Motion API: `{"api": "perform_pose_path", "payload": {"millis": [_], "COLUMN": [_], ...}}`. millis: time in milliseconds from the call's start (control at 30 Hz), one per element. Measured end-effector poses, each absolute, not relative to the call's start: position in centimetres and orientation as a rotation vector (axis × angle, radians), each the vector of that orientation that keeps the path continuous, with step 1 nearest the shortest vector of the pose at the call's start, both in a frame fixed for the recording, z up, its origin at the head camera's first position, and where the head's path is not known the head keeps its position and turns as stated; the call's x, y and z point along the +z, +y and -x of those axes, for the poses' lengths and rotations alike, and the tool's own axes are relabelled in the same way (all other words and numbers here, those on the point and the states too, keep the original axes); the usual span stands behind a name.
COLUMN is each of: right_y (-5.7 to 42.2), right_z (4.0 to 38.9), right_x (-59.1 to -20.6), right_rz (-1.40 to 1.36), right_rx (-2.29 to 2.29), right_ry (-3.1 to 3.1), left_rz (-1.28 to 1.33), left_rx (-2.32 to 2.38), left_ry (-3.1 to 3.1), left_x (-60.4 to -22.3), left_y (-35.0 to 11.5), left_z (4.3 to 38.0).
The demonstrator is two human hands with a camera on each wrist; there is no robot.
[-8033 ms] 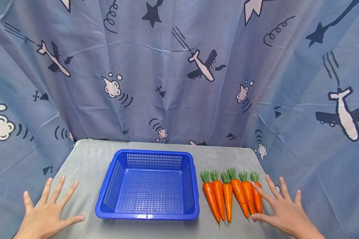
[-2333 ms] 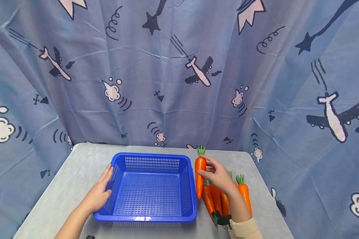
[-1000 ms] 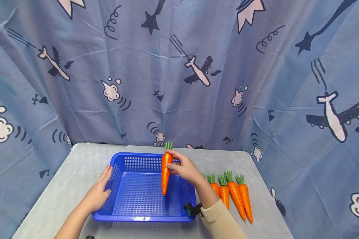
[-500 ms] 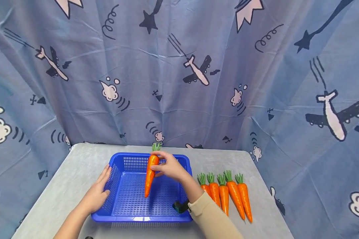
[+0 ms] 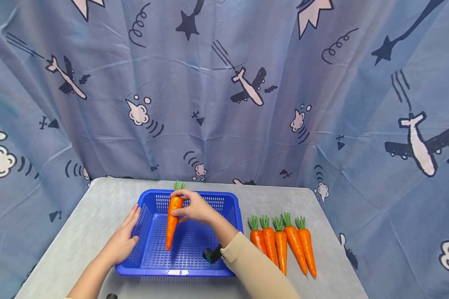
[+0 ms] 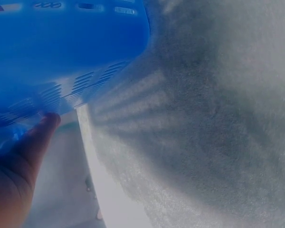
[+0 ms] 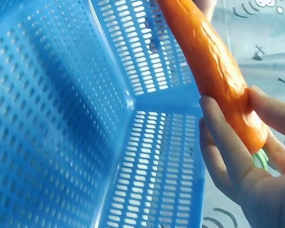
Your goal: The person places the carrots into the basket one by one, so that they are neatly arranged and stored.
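I log, lower centre: right hand (image 5: 196, 207) pinching carrot (image 5: 173, 222) by its thick end over basket (image 5: 177, 272); lower left: left hand (image 5: 120, 241), straight against basket's side, seemingly steadying it.

No readable words or brands. Low on curtain's (image 5: 224, 137) left side: mark like a "1" (image 5: 60, 214) beside dark triangle (image 5: 53, 216) (maybe a creased cross, can't tell). Cross-like signs (image 5: 43, 123) with small triangles also printed on left, far and right stretches.
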State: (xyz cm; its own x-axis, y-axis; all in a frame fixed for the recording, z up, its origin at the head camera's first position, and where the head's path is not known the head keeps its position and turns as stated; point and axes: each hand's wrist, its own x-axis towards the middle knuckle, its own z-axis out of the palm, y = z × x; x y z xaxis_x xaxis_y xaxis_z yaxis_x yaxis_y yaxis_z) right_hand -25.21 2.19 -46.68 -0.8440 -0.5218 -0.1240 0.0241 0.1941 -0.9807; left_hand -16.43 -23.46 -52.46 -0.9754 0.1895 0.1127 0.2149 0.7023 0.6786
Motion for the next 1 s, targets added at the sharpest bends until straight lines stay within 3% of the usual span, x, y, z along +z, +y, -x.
{"api": "perform_pose_path", "payload": {"millis": [1000], "right_y": [-4.6], "right_z": [24.9], "right_x": [-51.1], "right_rz": [0.342], "right_rx": [-1.539], "right_ry": [1.96], "left_rz": [0.346], "left_rx": [-1.115], "left_ry": [-2.885], "left_x": [-52.1], "left_y": [-23.5], "left_z": [16.4]}}
